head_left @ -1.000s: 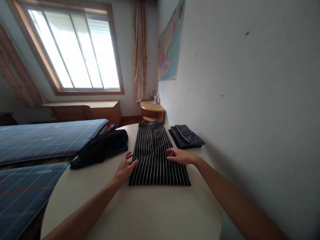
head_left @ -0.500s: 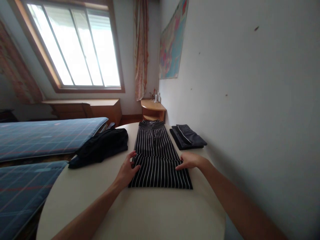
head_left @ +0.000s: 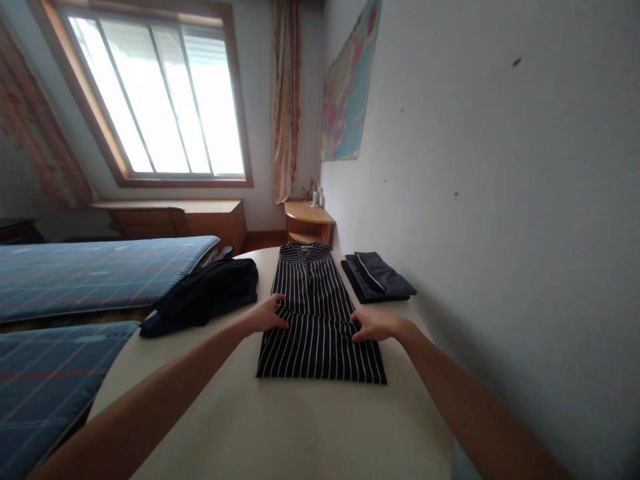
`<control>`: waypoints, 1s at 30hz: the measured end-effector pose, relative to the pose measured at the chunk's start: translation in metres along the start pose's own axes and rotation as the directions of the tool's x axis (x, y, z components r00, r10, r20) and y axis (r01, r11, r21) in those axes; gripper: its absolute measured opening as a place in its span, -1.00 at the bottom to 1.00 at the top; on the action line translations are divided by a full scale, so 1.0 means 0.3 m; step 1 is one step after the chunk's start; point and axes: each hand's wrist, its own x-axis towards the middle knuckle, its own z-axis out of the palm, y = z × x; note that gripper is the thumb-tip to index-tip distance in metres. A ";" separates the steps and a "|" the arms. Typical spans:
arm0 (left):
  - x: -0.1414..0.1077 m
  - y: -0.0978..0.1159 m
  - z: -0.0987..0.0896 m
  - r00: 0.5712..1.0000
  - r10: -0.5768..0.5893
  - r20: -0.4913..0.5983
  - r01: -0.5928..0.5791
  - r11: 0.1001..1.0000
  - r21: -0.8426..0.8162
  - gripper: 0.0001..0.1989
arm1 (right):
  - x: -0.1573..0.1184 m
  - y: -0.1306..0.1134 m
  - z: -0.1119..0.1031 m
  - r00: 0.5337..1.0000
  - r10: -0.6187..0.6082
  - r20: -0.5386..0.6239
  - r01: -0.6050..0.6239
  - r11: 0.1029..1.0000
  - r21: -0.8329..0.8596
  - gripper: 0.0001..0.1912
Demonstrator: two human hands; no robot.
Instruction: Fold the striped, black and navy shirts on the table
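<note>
A black shirt with white stripes (head_left: 320,353) lies folded lengthwise on the table, its collar at the far end and its lower part turned up over itself. My left hand (head_left: 265,315) rests on its left edge beside the fold line, thumb and fingers apart. On the opposite edge my right hand (head_left: 376,324) touches the cloth at the same height, thumb spread from the curled fingers. Both hands are open. Some fingertips are hard to make out against the dark cloth.
A pale round table (head_left: 225,407) carries the shirt. Dark crumpled clothing (head_left: 210,293) lies at the left, a folded dark garment (head_left: 383,277) at the right. Blue plaid mattresses (head_left: 90,280) stand left of the table, and a white wall (head_left: 500,253) runs close along the right.
My left hand has moved a little forward and inward along the shirt's left edge. My right hand stays nearly in place. The view has shifted slightly.
</note>
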 end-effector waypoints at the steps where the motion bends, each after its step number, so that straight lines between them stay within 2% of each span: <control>1: 0.015 0.021 -0.010 0.999 -0.022 0.047 0.022 1.000 0.001 -0.27 | 0.000 -0.001 -0.001 1.000 -0.020 0.006 0.020 1.000 0.008 -0.86; 5: 0.038 0.075 -0.038 0.975 -0.094 0.203 0.098 0.995 -0.012 -0.29 | 0.000 0.007 0.005 0.998 -0.048 -0.049 0.052 0.997 0.063 -0.69; 10: 0.023 0.065 -0.043 0.919 -0.225 0.324 0.209 0.974 0.083 -0.32 | -0.005 0.016 0.010 0.996 -0.074 -0.040 0.075 0.996 0.044 -0.71; 14: 0.018 0.082 -0.068 0.931 -0.141 0.338 0.134 0.990 0.043 -0.36 | -0.009 0.017 -0.027 0.994 -0.092 -0.053 0.093 0.995 0.022 -0.81; 17: 0.035 0.128 -0.121 0.935 -0.046 0.352 0.076 0.994 -0.073 -0.33 | 0.005 0.023 -0.086 0.977 -0.158 -0.145 0.162 0.987 0.021 -0.80; 18: 0.047 0.143 -0.139 0.941 -0.016 0.338 0.055 0.993 -0.106 -0.33 | 0.016 0.024 -0.108 0.964 -0.182 -0.194 0.190 0.982 0.022 -0.80; 20: 0.080 0.163 -0.166 0.970 0.046 0.240 -0.017 0.993 -0.120 -0.36 | 0.046 0.024 -0.145 0.931 -0.194 -0.308 0.211 0.977 0.024 -0.77; 23: 0.139 0.154 -0.165 0.993 0.115 0.027 -0.114 0.993 -0.036 -0.42 | 0.111 0.015 -0.163 0.871 -0.112 -0.478 0.126 0.992 -0.003 -0.73; 27: 0.176 0.085 -0.086 0.979 0.146 -0.142 -0.134 0.987 0.091 -0.44 | 0.216 0.002 -0.096 0.808 -0.017 -0.588 -0.018 0.998 -0.054 -0.70; 30: 0.143 0.034 0.001 0.950 0.224 -0.219 -0.182 0.964 0.195 -0.41 | 0.274 0.004 -0.009 0.736 -0.004 -0.677 -0.049 0.997 -0.058 -0.65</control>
